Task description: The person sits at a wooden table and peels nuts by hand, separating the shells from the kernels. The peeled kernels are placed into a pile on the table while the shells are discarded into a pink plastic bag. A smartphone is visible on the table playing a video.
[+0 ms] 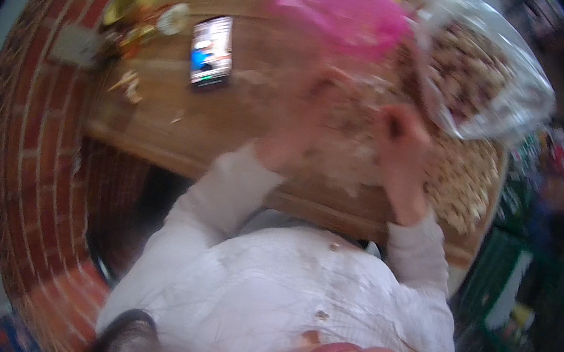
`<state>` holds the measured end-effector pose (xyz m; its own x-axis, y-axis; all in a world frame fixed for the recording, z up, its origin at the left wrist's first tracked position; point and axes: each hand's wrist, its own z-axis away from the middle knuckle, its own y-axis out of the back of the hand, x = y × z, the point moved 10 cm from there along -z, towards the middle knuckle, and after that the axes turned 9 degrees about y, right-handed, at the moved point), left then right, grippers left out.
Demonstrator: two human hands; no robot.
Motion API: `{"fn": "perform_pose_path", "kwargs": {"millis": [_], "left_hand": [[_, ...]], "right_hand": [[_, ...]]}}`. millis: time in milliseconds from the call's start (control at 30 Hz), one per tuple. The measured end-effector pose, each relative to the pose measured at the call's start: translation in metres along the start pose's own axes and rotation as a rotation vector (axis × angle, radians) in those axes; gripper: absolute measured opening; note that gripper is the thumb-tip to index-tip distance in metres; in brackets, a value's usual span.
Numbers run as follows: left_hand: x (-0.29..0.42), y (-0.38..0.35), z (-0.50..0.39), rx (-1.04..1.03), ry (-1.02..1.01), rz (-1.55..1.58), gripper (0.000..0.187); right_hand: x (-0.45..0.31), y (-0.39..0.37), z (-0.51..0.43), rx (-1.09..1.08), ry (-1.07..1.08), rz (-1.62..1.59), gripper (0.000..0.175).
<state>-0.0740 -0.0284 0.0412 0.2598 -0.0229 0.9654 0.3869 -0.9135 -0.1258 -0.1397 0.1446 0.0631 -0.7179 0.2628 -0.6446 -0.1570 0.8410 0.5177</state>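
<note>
My left hand [300, 117] is a blur over the middle of the wooden table [244, 139], its fingers pointing toward a pink plastic bag [341, 13]. To its right, my right hand [403, 149] is curled, thumb and fingers close together; whether it pinches something is too blurred to tell. Between and under the hands lies a thin, pale, translucent material [348, 163]. A clear plastic bag [527, 101] full of what look like unshelled peanuts [467, 67] stands beyond my right hand. Many small pale pieces, perhaps peanuts or shells [462, 184], are spread right of my right wrist.
A smartphone [213, 52] with a lit screen lies left of my left hand. Farther left are colourful wrappers [135, 12], a round whitish item [173, 18] and small scraps [128, 86]. A brick wall [48, 108] borders the left side; green crates [493, 278] stand at right.
</note>
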Motion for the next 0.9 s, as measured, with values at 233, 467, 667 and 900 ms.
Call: {"fn": "perform_pose_path", "kwargs": {"millis": [233, 467, 667, 900], "left_hand": [[-0.012, 0.026, -0.005, 0.167, 0.147, 0.192, 0.019], [-0.009, 0.015, 0.000, 0.104, 0.140, 0.200, 0.018], [-0.004, 0.015, -0.002, 0.119, 0.113, 0.198, 0.019], [-0.029, 0.020, -0.007, 0.089, 0.260, 0.343, 0.019]], "right_hand": [[-0.073, -0.027, 0.055, -0.341, 0.468, 0.116, 0.039], [-0.002, 0.023, 0.093, -0.273, 0.003, 0.323, 0.076], [0.010, -0.015, 0.079, -0.358, -0.121, 0.046, 0.077], [-0.001, -0.078, 0.033, -0.126, 0.020, -0.178, 0.066]]}}
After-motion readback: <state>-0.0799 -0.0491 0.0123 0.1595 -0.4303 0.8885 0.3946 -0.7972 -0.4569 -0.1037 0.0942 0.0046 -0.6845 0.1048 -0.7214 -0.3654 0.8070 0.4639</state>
